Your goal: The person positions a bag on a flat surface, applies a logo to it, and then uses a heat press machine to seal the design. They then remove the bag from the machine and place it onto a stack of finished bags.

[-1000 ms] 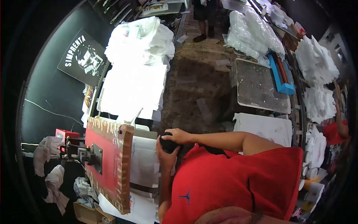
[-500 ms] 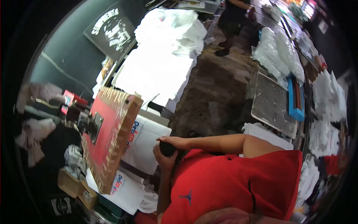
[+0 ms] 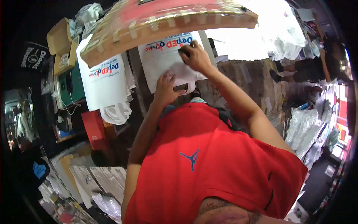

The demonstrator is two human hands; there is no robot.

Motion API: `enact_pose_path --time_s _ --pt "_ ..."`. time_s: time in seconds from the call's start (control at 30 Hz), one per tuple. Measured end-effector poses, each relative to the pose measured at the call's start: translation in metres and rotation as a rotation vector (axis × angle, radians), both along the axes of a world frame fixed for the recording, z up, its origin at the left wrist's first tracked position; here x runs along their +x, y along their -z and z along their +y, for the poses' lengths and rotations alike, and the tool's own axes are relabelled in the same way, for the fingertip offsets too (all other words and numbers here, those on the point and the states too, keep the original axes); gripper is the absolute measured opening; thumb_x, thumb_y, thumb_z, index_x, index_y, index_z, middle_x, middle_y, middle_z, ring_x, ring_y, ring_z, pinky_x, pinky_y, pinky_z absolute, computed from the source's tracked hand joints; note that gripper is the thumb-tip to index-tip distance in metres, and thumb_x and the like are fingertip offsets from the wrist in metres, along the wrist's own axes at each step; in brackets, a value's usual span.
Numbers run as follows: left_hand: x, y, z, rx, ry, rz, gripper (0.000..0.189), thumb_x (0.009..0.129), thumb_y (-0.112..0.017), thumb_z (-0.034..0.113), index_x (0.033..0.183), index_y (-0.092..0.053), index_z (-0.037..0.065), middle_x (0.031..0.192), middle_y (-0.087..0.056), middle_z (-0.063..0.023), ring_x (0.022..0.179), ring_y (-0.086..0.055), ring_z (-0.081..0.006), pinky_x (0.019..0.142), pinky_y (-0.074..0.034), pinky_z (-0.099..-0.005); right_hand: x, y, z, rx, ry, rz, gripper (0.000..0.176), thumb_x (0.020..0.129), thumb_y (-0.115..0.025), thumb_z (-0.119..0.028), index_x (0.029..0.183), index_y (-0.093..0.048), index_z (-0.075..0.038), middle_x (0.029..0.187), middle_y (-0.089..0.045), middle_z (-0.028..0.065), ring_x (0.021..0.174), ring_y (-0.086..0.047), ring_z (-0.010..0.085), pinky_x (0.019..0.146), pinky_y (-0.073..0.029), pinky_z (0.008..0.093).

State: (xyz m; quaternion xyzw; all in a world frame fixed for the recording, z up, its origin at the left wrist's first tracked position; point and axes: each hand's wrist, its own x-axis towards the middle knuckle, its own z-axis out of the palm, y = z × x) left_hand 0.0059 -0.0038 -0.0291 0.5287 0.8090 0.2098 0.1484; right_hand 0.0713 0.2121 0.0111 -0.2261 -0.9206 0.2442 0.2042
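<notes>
A white plastic bag (image 3: 154, 65) with red and blue "DepED" print lies in front of me, its top tucked beneath a raised wooden screen frame (image 3: 156, 31). My left hand (image 3: 166, 89) rests on the lower part of this bag with its fingers apart, the thumb beside the dark handle cut-out (image 3: 181, 88). My right hand (image 3: 197, 59) is on the printed area, fingers curled around a small dark object (image 3: 183, 56) that is mostly hidden. To the left, another printed white bag (image 3: 99, 86) lies on a stack.
An open cardboard box (image 3: 59, 37) and a green surface with a white cable (image 3: 71, 108) are at the left. A red box (image 3: 94, 130) stands below them. White material (image 3: 238, 46) is piled at upper right. Another person (image 3: 328, 61) is at the far right.
My view has swung left to face the bag and frame. My hands, together around a dark object before, have separated and reached onto the bag.
</notes>
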Motion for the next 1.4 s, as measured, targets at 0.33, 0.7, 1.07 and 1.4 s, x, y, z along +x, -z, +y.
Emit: enact_pose_path --time_s 0.33,0.7,1.07,1.4 --pt "-0.009 -0.004 0.000 0.027 -0.063 -0.195 0.071 0.079 -0.080 0.040 0.135 -0.057 0.002 0.154 -0.038 -0.0189 0.140 -0.036 -0.0386 0.115 -0.035 -0.0479 -0.110 0.163 0.161 0.008 -0.217 -0.099 0.028 0.087 -0.058 -0.030 0.102 -0.072 -0.011 0.104 -0.073 0.0149 0.096 -0.067 0.0393 0.082 -0.053 0.0492" --pt "-0.017 -0.006 -0.005 -0.041 -0.058 -0.297 0.073 0.080 -0.080 0.040 0.135 -0.056 -0.001 0.156 -0.036 -0.0186 0.143 -0.033 -0.0381 0.117 -0.034 -0.0473 -0.091 0.061 0.082 0.239 -0.176 -0.013 0.037 0.081 -0.071 -0.030 0.115 -0.069 -0.017 0.113 -0.070 0.0132 0.101 -0.066 0.0382 0.086 -0.052 0.0502" --pt "-0.021 -0.003 -0.007 -0.007 -0.044 -0.343 0.073 0.078 -0.079 0.044 0.130 -0.058 -0.005 0.152 -0.040 -0.0237 0.141 -0.035 -0.0418 0.118 -0.031 -0.0476 -0.112 0.053 0.017 0.232 -0.237 -0.027 0.024 0.087 -0.070 -0.033 0.080 -0.064 -0.010 0.080 -0.066 0.0142 0.078 -0.066 0.0361 0.066 -0.053 0.0514" --pt "-0.025 -0.003 -0.007 -0.074 -0.020 -0.362 0.077 0.081 -0.076 0.048 0.133 -0.056 -0.004 0.157 -0.033 -0.0224 0.146 -0.028 -0.0408 0.120 -0.028 -0.0465 -0.183 0.100 -0.028 0.272 -0.361 0.063 0.022 0.083 -0.065 -0.028 0.092 -0.069 -0.009 0.088 -0.068 0.0194 0.087 -0.067 0.0383 0.078 -0.055 0.0494"
